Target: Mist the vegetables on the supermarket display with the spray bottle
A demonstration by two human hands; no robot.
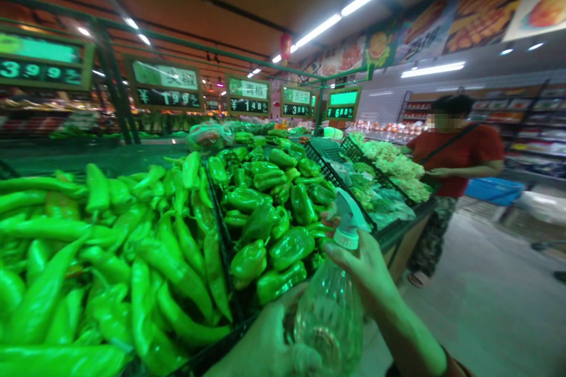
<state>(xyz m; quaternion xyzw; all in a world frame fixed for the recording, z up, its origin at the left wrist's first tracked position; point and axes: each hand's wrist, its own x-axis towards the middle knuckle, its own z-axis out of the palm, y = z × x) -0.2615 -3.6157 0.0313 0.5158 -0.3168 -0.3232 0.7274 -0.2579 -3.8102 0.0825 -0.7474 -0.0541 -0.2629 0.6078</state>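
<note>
A clear ribbed spray bottle [331,306] with a pale trigger head stands upright between my two hands, in front of the pepper display. My left hand [274,335] wraps round the lower body of the bottle. Up at the neck, my right hand [360,262] grips the bottle just under the spray head [347,215], with fingers by the trigger. Behind the nozzle lie green bell peppers [292,247], shiny and piled in a black crate. Long green peppers [145,271] fill the section to the left.
Black crates with wrapped greens [362,182] and cauliflower [393,164] continue at the right. A person in a red top [464,153] stands beside the cauliflower in the aisle. Price signs [247,97] hang from a green rail above. A blue bin [495,190] is farther right.
</note>
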